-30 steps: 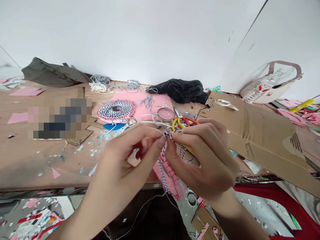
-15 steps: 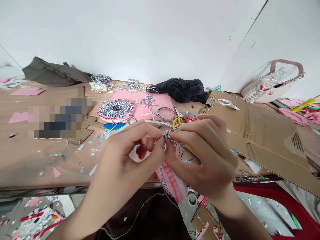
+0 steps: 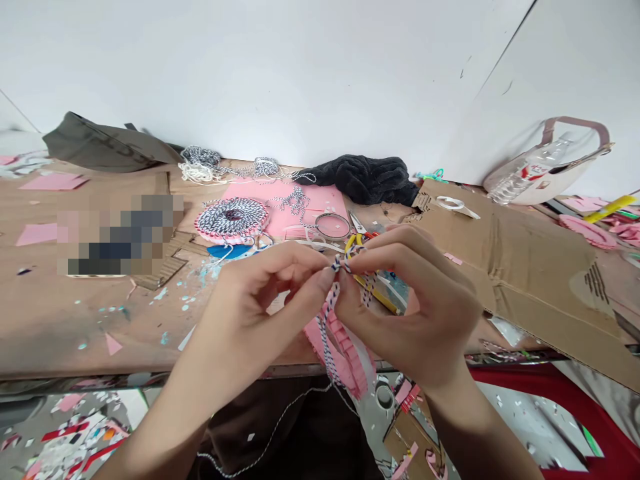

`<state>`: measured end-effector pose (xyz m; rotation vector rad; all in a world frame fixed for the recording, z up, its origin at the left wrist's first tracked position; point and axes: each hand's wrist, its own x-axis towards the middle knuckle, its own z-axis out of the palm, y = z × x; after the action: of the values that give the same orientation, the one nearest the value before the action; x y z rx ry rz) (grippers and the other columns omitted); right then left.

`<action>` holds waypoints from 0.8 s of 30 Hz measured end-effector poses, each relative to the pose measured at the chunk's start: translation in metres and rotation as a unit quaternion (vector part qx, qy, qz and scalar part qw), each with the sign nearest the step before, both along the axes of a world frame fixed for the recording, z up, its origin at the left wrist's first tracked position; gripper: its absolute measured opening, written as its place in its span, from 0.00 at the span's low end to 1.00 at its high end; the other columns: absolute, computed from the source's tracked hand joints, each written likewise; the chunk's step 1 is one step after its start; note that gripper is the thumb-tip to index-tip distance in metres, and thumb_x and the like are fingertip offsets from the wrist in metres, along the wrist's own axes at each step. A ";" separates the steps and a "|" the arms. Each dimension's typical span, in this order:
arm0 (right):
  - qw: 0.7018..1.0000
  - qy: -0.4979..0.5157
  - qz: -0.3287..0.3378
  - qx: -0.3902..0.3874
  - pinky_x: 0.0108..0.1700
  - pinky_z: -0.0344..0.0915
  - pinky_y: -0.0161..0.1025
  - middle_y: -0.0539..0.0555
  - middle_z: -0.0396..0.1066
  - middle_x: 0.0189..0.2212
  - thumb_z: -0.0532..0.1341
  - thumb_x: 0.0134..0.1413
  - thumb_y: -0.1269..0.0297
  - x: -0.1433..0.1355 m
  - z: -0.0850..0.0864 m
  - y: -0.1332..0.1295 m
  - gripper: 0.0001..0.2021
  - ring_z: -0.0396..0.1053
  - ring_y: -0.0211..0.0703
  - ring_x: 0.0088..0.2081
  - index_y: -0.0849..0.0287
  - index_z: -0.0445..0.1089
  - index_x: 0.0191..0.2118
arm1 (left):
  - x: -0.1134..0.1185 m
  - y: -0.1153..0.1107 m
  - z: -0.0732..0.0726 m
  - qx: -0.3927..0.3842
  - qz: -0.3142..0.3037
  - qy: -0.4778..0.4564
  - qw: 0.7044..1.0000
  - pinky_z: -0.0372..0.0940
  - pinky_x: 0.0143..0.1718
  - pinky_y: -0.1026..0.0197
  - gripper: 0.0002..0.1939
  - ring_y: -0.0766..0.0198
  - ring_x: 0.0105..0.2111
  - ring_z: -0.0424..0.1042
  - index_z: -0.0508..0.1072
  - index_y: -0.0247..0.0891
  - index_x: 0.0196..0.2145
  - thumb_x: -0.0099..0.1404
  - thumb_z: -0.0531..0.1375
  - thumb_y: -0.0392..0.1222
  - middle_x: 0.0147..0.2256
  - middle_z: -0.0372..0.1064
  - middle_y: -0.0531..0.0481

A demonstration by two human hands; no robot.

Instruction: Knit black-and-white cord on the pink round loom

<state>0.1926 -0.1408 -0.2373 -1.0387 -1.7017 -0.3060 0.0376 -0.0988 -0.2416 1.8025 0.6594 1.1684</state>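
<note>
My left hand pinches a black-and-white twisted cord between thumb and index finger. Right beside it, my right hand pinches the same cord, and the fingertips nearly touch. Below the hands hangs a pleated pink piece with cord along its side, over the table's front edge. A thin strand runs down from it across the dark clothing on my lap. Beyond my left hand lies a round coil of black-and-white cord with a pink edge.
Behind the hands are scissors, a clear tape roll, pink sheets and a black cloth. Cardboard, a bag and a bottle are at right. Cord bundles lie at the back left.
The cord between my fingertips has opened into a looser loop at the right. My right hand has shifted slightly right, and the hanging pink piece has swung a little left.
</note>
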 end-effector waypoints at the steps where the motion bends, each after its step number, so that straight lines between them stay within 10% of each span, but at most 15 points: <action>1: 0.999 -0.022 -0.016 0.021 0.37 0.65 0.45 0.48 0.68 0.25 0.62 0.49 0.78 0.000 0.000 0.000 0.09 0.66 0.40 0.29 0.56 0.65 0.29 | 0.001 -0.001 0.000 -0.005 0.004 -0.006 1.000 0.65 0.23 0.66 0.06 0.72 0.17 0.58 0.76 0.40 0.30 0.62 0.60 0.33 0.20 0.61 0.58; 24: 0.992 -0.089 -0.090 0.016 0.42 0.64 0.47 0.49 0.69 0.27 0.59 0.51 0.77 0.003 0.005 -0.005 0.09 0.68 0.42 0.31 0.54 0.64 0.29 | -0.007 0.008 0.006 -0.014 -0.008 0.051 0.999 0.62 0.21 0.66 0.07 0.69 0.19 0.60 0.72 0.39 0.24 0.58 0.60 0.33 0.20 0.61 0.56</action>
<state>0.1953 -0.1454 -0.2322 -1.1726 -1.7579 -0.5555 0.0304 -0.0913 -0.2357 1.8497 0.7160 1.0564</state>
